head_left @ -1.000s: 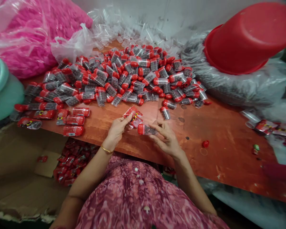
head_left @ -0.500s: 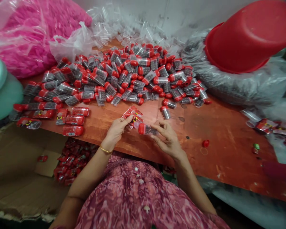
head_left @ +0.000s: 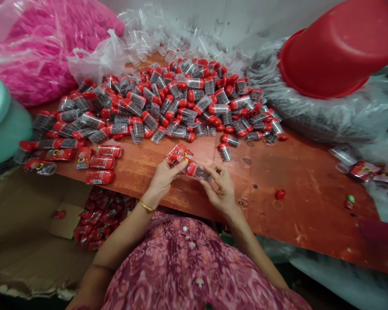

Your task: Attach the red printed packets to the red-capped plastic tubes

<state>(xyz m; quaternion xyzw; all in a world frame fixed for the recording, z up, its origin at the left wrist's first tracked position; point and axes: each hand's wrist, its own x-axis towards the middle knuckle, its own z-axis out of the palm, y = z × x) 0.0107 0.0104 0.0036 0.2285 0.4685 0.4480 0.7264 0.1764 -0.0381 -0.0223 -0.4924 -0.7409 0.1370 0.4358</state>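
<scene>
Over the wooden table, my left hand [head_left: 164, 175] pinches a red printed wrapper [head_left: 180, 151] between thumb and fingers. My right hand [head_left: 220, 186] grips the clear end of a red-capped tube [head_left: 200, 171] with dark pieces inside. The tube lies nearly level, its red cap end against the wrapper near my left thumb; whether the cap is inside the wrapper I cannot tell. Behind both hands spreads a big pile of red-capped tubes [head_left: 177, 101]. One loose tube [head_left: 224, 152] lies just beyond my right hand. Several wrapped tubes [head_left: 99, 177] lie to the left.
A red bucket [head_left: 339, 49] rests tilted on a plastic bag [head_left: 323, 114] at the back right. A teal tub [head_left: 17, 129] and a bag of pink pieces [head_left: 51, 47] stand left. Below the table edge sits a cardboard box [head_left: 16, 241]. A red cap [head_left: 280, 194] lies right.
My right hand and the tube have moved left, so the red cap end now meets the wrapper. My left hand has shifted slightly to the right.
</scene>
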